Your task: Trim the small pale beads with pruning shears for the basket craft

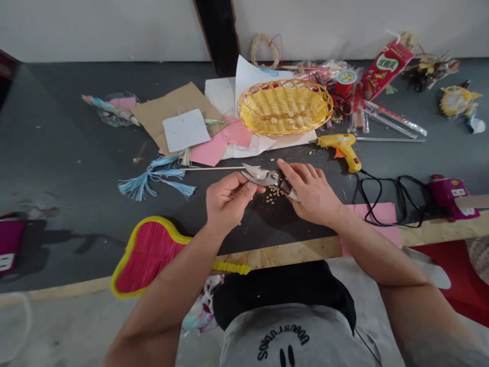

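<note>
My right hand point(315, 193) is wrapped round the handles of a pair of pruning shears point(274, 177), whose blades are parted and point left. My left hand point(231, 199) is pinched beside the blades; what its fingers hold is too small to make out. Small pale pieces point(273, 194) lie scattered on the dark table under the shears. Behind the hands a thin stick point(214, 168) lies near a blue tassel point(143, 178). A yellow woven basket point(286, 114) with a few small bits in it stands farther back.
A yellow glue gun point(344, 148) lies right of the hands, its black cable running to a purple power strip point(453, 196). Brown paper point(153, 114) and pink sheets point(214, 149) lie behind. A pink and yellow shape point(153, 255) overhangs the front edge beside my left forearm.
</note>
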A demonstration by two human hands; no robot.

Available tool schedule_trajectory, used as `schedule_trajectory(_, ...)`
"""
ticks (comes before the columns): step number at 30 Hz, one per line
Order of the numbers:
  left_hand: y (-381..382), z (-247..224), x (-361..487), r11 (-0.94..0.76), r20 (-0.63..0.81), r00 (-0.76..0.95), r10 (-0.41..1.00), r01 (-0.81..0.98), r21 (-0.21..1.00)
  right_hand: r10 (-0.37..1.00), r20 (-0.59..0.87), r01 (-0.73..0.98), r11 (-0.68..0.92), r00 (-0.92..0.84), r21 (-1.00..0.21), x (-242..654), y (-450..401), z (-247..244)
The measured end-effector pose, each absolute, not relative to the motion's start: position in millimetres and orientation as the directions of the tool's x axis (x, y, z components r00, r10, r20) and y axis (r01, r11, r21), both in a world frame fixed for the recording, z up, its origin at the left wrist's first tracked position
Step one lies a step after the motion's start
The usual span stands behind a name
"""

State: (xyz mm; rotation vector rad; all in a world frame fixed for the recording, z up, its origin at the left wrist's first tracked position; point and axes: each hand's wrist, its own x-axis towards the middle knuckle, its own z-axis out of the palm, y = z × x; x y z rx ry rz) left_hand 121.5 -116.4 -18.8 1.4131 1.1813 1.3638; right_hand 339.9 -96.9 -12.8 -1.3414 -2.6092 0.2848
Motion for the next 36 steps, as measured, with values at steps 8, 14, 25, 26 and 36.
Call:
schedule_trajectory(8, -120, -21, 122, -0.224, 0.232, -0.067, 0.97, 0.109, 0.968, 0.787, 0.227, 0.714, 0.616, -0.574, -0.334, 339, -95, -23)
schedule_trajectory(14, -122, -15, 123, -0.256, 0.268, -0.079, 0.96, 0.13, 0.958, 0.791, 0.27, 0.708, 0.611, -0.548, -0.354, 336, -96, -30)
schedule_trajectory(25, -121, -17, 122, -0.319, 0.332, -0.062, 0.941, 0.158, 0.934, 0.777, 0.202, 0.748, 0.63, -0.597, -0.21, 336, -99, -20)
schedule_trajectory(26, -122, -17, 122, -0.325, 0.337, -0.055, 0.94, 0.164, 0.931, 0.776, 0.203, 0.748, 0.63, -0.597, -0.208, 337, -98, -20)
schedule_trajectory(36, -123, -17, 125, -0.299, 0.304, -0.01, 0.953, 0.144, 0.943, 0.759, 0.266, 0.744, 0.644, -0.594, -0.177, 336, -98, -23)
